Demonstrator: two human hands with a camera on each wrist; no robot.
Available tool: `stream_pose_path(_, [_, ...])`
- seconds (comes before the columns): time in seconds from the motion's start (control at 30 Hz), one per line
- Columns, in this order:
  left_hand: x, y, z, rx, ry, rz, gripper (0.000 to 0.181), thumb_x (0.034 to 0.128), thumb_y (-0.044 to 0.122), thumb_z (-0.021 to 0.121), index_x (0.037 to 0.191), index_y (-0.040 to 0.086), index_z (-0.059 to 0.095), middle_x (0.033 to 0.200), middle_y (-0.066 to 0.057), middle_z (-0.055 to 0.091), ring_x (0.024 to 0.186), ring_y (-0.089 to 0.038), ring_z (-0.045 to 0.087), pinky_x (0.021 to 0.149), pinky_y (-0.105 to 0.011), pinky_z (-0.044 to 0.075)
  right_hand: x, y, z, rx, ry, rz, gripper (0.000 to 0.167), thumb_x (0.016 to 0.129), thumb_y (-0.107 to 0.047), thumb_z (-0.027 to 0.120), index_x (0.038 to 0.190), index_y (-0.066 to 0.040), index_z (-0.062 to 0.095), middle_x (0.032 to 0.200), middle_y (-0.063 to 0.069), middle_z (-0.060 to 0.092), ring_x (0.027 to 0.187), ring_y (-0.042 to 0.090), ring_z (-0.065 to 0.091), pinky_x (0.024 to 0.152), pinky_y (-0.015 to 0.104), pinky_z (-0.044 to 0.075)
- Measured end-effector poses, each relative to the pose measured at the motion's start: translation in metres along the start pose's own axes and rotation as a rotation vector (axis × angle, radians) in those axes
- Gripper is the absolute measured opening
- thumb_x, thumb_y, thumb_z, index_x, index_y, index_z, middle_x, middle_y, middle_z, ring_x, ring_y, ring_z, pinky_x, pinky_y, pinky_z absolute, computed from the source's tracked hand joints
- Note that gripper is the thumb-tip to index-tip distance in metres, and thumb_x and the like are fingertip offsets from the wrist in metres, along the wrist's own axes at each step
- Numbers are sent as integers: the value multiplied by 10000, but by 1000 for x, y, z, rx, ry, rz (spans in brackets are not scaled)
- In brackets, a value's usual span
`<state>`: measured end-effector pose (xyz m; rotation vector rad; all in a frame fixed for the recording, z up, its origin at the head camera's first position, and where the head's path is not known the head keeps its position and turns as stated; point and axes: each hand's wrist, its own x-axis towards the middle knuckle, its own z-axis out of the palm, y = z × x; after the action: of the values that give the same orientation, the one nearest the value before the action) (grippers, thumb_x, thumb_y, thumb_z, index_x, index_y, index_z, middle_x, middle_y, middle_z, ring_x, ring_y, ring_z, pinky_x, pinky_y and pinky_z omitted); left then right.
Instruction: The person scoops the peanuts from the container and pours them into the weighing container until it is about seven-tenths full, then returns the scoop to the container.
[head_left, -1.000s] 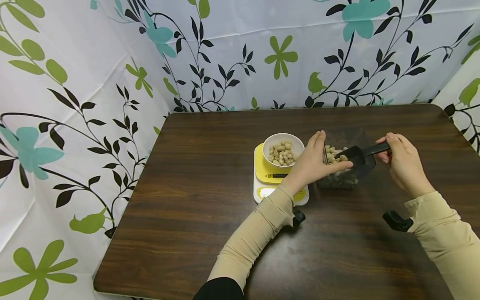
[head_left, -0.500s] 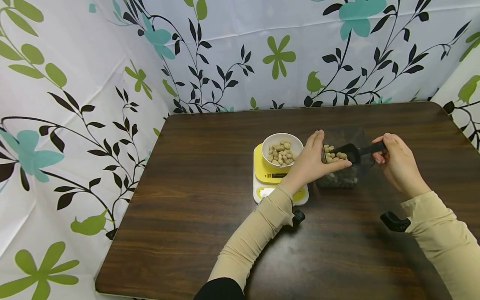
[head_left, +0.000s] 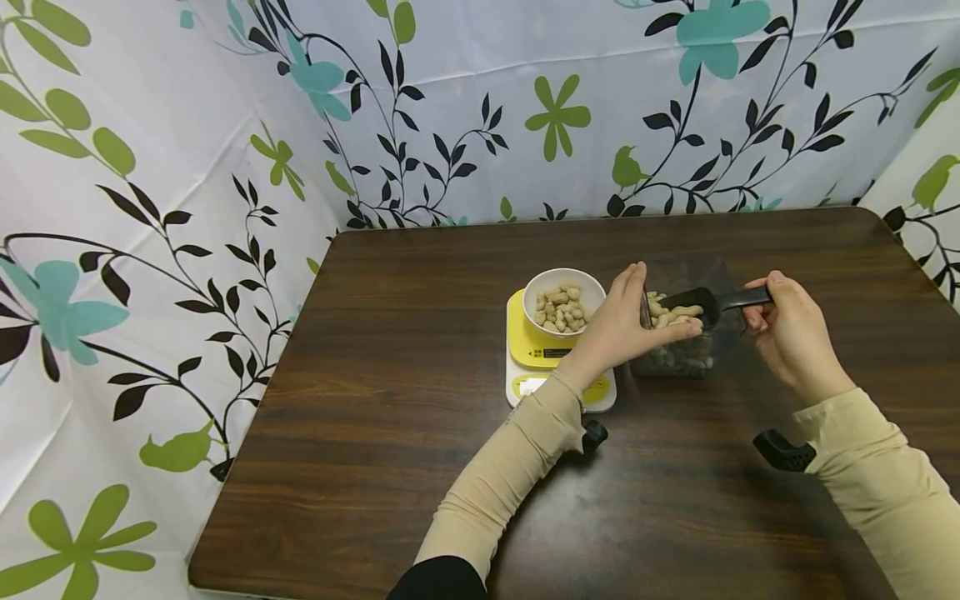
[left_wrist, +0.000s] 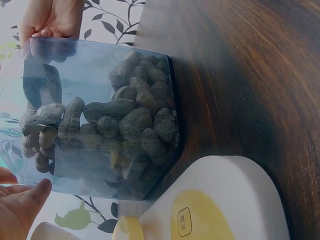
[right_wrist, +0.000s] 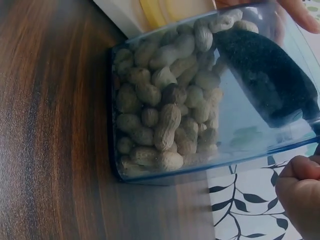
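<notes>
In the head view, my right hand [head_left: 798, 333] grips the handle of a black scoop [head_left: 705, 302]. The scoop's blade is inside a clear, dark-tinted plastic bin [right_wrist: 142, 176], near its top. Unshelled peanuts [right_wrist: 170, 125] fill the bin's lower part, and several more lie at the scoop's mouth. My left hand [head_left: 618, 325] holds the bin's left side, its thumb along the near wall and its fingers toward the far corner. Left of that hand, a white bowl [head_left: 530, 307] with peanuts in it stands on a yellow and white kitchen scale [head_left: 525, 354].
Bin and scale stand side by side on a dark wooden table [head_left: 375, 375]. A patterned curtain [head_left: 465, 75] hangs behind it and along the left. Black wrist devices [head_left: 783, 450] show at both sleeves. My left forearm partly covers the scale's front.
The scoop and my right hand have shifted slightly left, with the scoop blade deeper toward the bin's left wall. Peanuts at its mouth have rearranged. My left hand stays nearly still.
</notes>
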<state>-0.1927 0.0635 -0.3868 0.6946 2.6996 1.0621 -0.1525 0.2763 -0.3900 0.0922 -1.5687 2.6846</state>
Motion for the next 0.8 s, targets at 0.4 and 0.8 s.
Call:
stream_pose_path(0.4, [0,-3,2,1,-14,-9,1097,723,680,631,1492,282,-42,1578,103,35,1447,-87,146,1127,-302,308,-4,-3,2,77,71,26,321,977,-327,417,914,-27,514,585,26,483,549,123,391,529,240,246])
stream_pose_path(0.8, [-2,-3,1,10,-9,-4,1093,723,681,630,1495,284,-35,1575,97,58,1439,-98,187,1111,-303,333,-7,-2,-6,273,37,65,317,956,-332,433,954,-19,489,598,70,516,552,160,415,562,252,227])
